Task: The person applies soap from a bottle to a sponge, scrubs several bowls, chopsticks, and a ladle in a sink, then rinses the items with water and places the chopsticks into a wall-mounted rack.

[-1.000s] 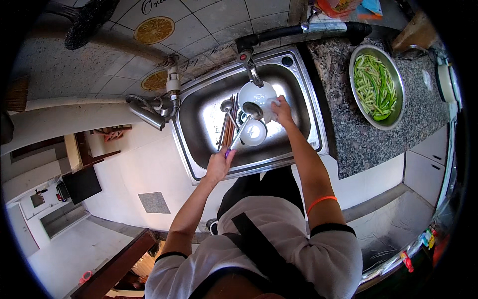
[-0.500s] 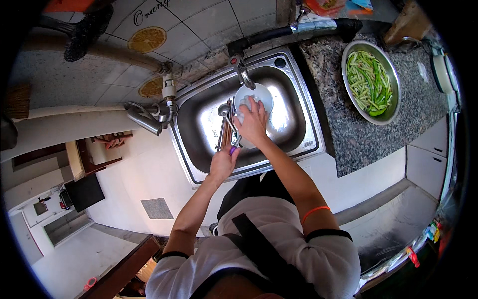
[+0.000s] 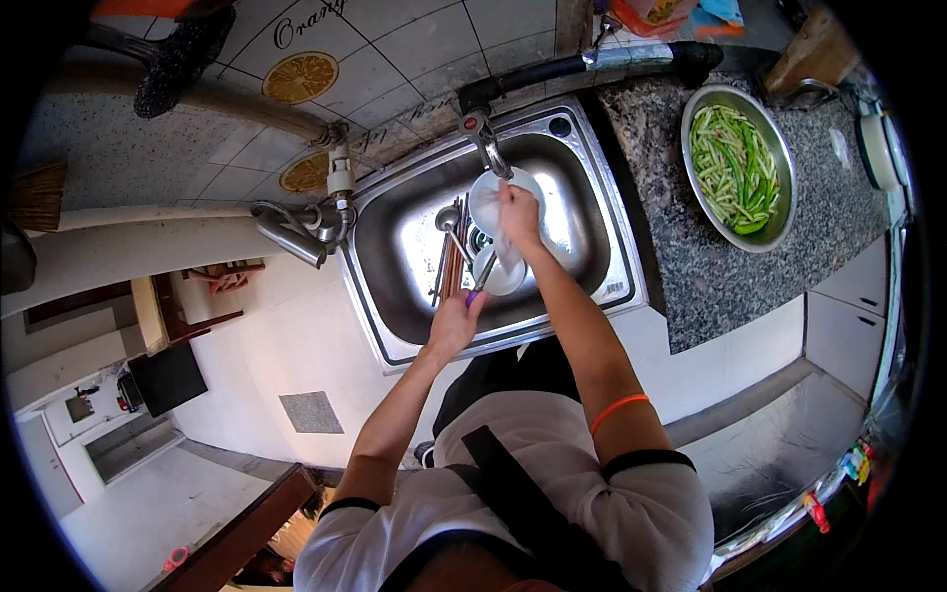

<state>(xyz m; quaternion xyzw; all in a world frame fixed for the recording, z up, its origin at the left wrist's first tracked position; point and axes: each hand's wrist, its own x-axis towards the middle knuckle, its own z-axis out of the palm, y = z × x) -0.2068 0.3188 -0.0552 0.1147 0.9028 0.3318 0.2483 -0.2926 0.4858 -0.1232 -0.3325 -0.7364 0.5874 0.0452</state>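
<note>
My left hand (image 3: pixel 454 324), low in the sink, is closed round the purple handle of a slim metal utensil (image 3: pixel 483 274); its exact kind is too small to tell. In my right hand (image 3: pixel 521 210), just below the tap, is a bunched white cloth (image 3: pixel 506 249) that hangs down toward the utensil. One white bowl (image 3: pixel 480 204) sits under the tap spout, partly hidden by that hand. A second white bowl (image 3: pixel 509 283) lies nearer me, between my forearms. Left of the bowls, a metal spoon (image 3: pixel 448 219) rests by several brown chopsticks (image 3: pixel 454 271).
The steel sink (image 3: pixel 380 247) has a tap (image 3: pixel 483 138) at its back edge. On the granite counter (image 3: pixel 710 306) to the right stands a metal basin (image 3: pixel 688 163) of cut green vegetables. A pipe valve (image 3: pixel 340 178) and a metal fixture (image 3: pixel 291 240) are at the left.
My right hand has moved up toward the tap and closed on the cloth, lifting it off the utensil. The nearer bowl shows more now. My left hand has shifted slightly right.
</note>
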